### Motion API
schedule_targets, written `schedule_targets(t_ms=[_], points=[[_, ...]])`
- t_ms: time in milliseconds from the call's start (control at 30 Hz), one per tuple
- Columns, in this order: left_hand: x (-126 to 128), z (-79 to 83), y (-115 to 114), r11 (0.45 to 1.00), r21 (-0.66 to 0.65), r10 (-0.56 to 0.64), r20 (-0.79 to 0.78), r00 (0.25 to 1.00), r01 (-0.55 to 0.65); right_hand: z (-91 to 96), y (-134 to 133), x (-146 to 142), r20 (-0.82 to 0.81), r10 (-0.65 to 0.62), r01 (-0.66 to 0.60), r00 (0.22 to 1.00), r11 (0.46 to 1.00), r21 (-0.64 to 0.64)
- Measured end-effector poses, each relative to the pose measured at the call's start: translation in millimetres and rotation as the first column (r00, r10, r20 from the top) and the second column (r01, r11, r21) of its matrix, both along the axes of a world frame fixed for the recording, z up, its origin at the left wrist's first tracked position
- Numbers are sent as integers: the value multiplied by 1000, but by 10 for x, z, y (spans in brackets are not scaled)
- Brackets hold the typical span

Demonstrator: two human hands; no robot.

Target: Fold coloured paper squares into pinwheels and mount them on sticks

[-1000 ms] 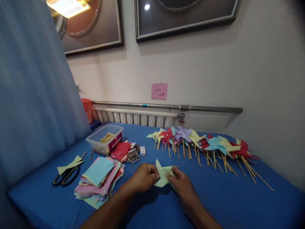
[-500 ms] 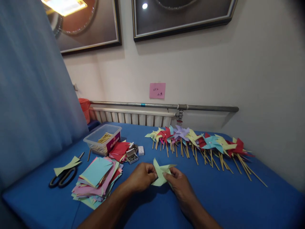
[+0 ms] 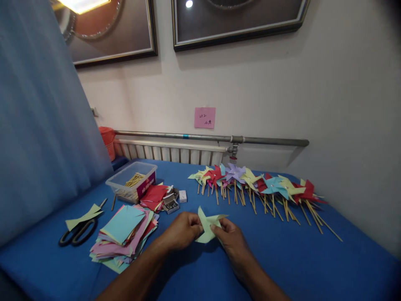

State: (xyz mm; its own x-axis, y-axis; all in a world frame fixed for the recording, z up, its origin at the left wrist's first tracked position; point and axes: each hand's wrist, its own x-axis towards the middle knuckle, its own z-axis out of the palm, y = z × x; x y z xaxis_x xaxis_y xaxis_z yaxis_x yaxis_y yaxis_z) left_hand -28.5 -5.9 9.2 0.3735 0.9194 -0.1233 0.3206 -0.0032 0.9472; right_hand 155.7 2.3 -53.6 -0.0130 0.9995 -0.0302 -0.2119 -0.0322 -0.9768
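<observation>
Between my two hands is a pale green paper pinwheel [image 3: 207,228], its blades folded in toward the middle. My left hand [image 3: 184,229] pinches its left edge between thumb and fingers. My right hand [image 3: 231,238] grips the right side, with the thumb pressed near the centre. No stick shows on this pinwheel; its back is hidden. Left of my left forearm lies a stack of coloured paper squares [image 3: 123,223], a blue sheet on top. Past my hands sit an open small box of metal pins [image 3: 171,205] and a small white box [image 3: 183,196].
Finished pinwheels on sticks [image 3: 250,179] lie in a row at the back right. At left are black-handled scissors [image 3: 78,234] under a green paper scrap [image 3: 84,217]. A clear plastic box [image 3: 130,182] holds thin sticks. Red paper [image 3: 154,196] lies beside it. A metal pipe [image 3: 206,138] runs along the wall.
The view has shifted slightly, so everything appears a little further left. Both hands keep their hold on the green pinwheel, with hardly any change in its folds.
</observation>
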Motion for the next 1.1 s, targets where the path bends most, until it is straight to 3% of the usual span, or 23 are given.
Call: schedule_targets(t_ms=[667, 1100], points=[[20, 30, -15, 1000, 8, 9, -50, 999, -9, -49, 33, 15, 44, -28, 28, 999, 1000, -8], [26, -39, 6, 1000, -12, 15, -13, 1000, -15, -51, 17, 24, 53, -13, 14, 999, 1000, -13]])
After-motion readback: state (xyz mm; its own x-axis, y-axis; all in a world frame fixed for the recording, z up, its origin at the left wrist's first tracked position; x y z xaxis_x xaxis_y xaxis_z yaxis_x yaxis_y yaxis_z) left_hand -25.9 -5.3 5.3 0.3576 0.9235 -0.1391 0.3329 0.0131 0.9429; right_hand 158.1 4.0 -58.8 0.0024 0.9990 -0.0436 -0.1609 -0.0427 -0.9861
